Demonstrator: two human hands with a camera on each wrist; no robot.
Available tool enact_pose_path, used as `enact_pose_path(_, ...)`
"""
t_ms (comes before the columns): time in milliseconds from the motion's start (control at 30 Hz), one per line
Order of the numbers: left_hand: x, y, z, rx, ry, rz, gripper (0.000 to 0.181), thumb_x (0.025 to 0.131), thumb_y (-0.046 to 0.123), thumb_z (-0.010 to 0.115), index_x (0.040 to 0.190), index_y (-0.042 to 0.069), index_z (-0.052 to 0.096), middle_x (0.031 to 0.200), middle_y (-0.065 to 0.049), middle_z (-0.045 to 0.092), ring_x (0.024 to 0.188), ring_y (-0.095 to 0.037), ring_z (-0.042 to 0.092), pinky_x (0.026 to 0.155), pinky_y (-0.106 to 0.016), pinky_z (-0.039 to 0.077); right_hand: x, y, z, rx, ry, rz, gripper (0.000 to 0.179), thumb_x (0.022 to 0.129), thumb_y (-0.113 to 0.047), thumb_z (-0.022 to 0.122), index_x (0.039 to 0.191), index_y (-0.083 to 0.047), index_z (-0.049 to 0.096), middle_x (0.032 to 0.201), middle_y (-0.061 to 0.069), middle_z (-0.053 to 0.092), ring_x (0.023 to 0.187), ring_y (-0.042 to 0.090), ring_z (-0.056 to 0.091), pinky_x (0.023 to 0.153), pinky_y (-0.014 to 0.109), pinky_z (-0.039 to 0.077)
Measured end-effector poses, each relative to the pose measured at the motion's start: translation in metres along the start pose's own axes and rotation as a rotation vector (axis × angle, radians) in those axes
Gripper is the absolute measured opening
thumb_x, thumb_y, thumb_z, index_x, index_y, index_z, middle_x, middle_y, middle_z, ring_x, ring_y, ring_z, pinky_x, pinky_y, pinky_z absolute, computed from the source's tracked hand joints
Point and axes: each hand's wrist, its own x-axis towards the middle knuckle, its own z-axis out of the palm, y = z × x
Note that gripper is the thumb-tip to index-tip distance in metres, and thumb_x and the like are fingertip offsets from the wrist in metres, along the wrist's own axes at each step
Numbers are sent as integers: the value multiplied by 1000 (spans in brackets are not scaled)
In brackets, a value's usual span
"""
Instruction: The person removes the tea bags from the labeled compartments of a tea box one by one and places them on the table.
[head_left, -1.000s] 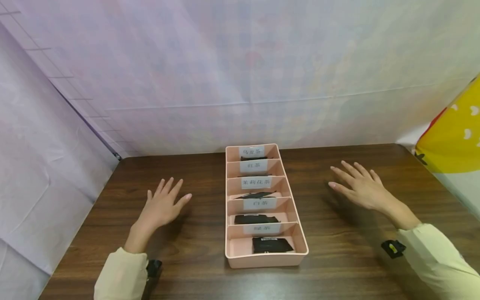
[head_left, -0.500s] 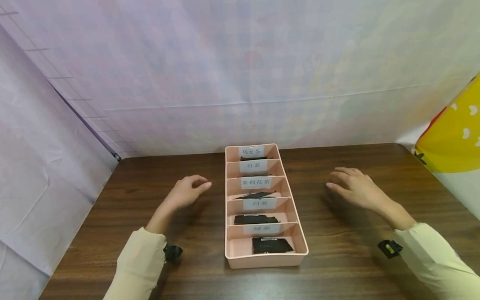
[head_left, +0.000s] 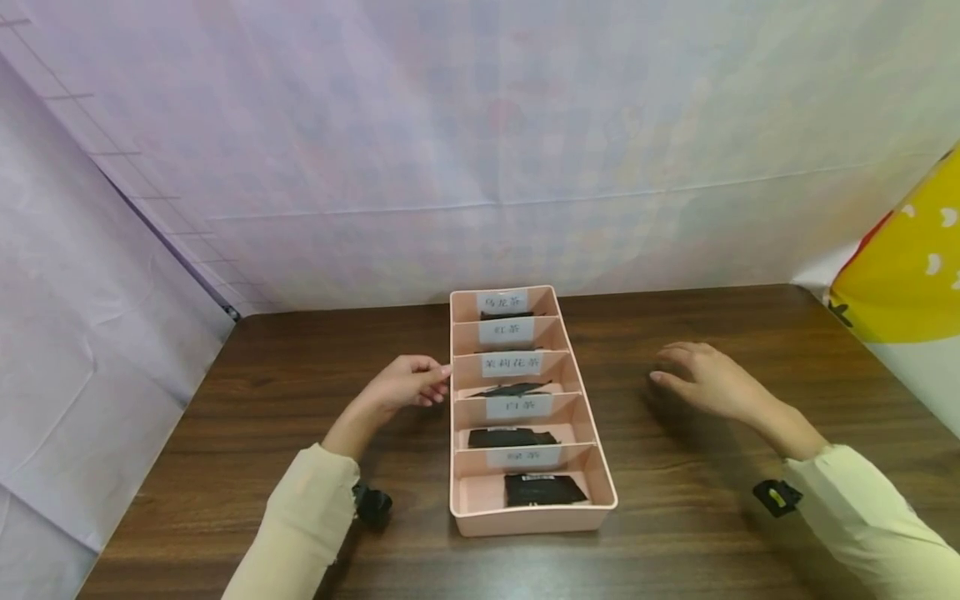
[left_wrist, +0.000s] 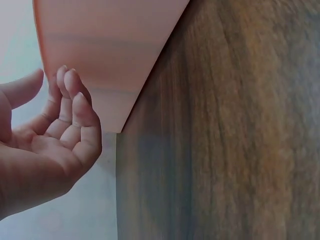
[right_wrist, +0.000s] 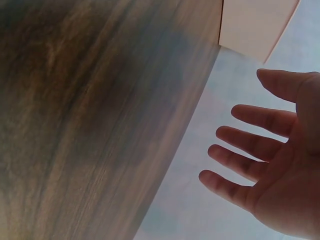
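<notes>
A pink box [head_left: 495, 522] with a row of compartments lies lengthwise on the table. White labels [head_left: 519, 406] with Chinese characters mark the compartments, and flat black packets [head_left: 544, 490] lie inside them. In the head view my left hand [head_left: 401, 385] is at the box's left side, thumb tip right at the rim near the middle compartment. The left wrist view shows its fingers [left_wrist: 82, 112] loosely bent by the outer wall, thumb apart from them and nothing between. My right hand [head_left: 712, 382] hovers over the table to the right of the box, fingers relaxed and spread, holding nothing.
The dark wooden table [head_left: 660, 533] extends on both sides of the box. A pale curtain [head_left: 360, 167] hangs right behind its far edge, and white cloth [head_left: 97, 350] hangs at the left. Yellow patterned cloth [head_left: 907, 275] shows at the right.
My left hand has moved right to the box's side, its spread fingers now bent. The right hand's fingers have relaxed and drawn in slightly, with the hand nearly in place. The box has stayed still.
</notes>
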Motion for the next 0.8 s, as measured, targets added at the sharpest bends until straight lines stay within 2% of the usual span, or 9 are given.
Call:
enact_pose_path(200,1,-1,4,-53,-39,18,18,94,12,51,81,1,54,71,-4,55,63,-13,53,61,-25,46,2,-4,-1,45,-9,-13,34,88,-18,61,108,10,58,106,26,59,101,43,53,86,55,39)
enact_pose_path(500,1,0,5,-72,-37,29,18,94,8,49,78,3,53,70,-5,53,63,-13,52,60,-25,44,6,-25,-11,155,45,-98,26,85,-12,64,108,1,63,104,15,64,97,33,59,81,48,46)
enact_pose_path(667,1,2,6,-73,-27,16,16,94,8,49,79,2,53,71,-4,53,63,-13,52,59,-24,44,5,-48,-26,228,-17,-134,24,88,-16,61,109,-3,63,105,9,65,97,26,61,80,44,47)
enact_pose_path(800,1,2,6,-77,-24,10,17,94,8,50,78,3,53,70,-4,53,62,-13,52,58,-23,44,2,-68,-34,261,-49,-205,21,88,-15,62,107,-8,64,104,1,65,95,17,61,79,38,49)
